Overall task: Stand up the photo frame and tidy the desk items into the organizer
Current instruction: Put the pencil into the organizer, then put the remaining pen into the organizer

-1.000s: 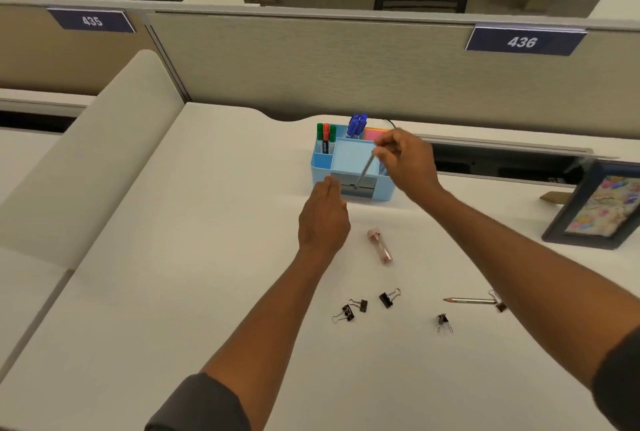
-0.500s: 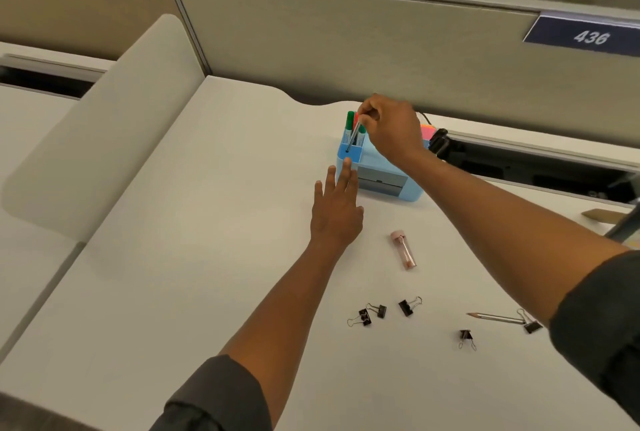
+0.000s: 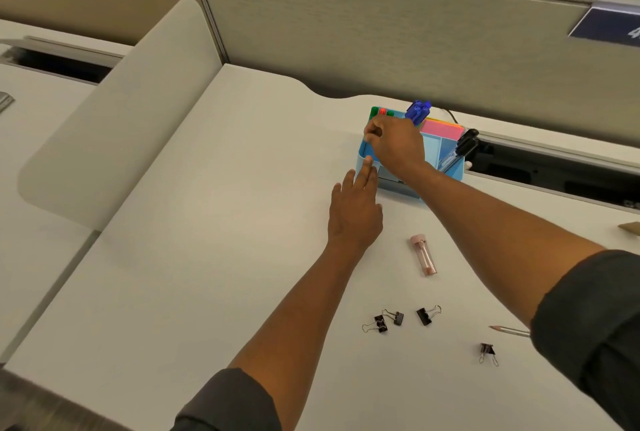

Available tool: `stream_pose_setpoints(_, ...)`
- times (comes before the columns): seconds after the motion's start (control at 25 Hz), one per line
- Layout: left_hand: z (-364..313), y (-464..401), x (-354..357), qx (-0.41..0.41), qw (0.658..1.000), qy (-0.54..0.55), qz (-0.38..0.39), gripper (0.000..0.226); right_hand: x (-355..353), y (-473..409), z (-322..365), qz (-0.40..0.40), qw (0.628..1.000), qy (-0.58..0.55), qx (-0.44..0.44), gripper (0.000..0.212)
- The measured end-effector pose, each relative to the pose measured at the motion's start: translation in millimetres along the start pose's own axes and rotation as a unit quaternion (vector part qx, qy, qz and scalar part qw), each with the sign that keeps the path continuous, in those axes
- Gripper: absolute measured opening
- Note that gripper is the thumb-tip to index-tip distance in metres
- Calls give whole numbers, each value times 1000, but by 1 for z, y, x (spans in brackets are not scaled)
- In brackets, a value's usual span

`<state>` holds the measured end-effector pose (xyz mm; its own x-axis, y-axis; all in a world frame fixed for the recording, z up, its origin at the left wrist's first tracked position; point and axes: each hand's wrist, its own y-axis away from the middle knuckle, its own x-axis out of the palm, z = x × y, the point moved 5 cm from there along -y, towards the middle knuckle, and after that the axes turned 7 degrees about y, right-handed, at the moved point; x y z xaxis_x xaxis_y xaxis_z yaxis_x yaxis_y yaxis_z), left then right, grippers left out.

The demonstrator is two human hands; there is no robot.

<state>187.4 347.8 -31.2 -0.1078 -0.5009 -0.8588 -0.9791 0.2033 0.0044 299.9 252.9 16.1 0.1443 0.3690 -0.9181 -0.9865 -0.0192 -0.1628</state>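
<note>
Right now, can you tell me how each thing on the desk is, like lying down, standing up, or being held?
Organizer: upright on the desk, left fingertips against its front.
Markers: standing in the organizer.
Pink tube: lying flat, loose.
Binder clips: four, scattered, loose.
Pencil: lying flat, partly hidden by the sleeve.
Left hand: fingers straight.
Right hand: curled over the organizer's left compartment; what it holds is hidden.

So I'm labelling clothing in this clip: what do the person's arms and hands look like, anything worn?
Both forearms are bare, with dark grey sleeves pushed up near the elbows. The left hand and right hand show no gloves, rings or watch.
</note>
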Motion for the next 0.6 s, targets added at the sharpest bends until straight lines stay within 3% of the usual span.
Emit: stream_pose_setpoints(0.6,-1,-1,1,13,1000,-4,16,77,-11,9,-11,-31,998,-59,4,11)
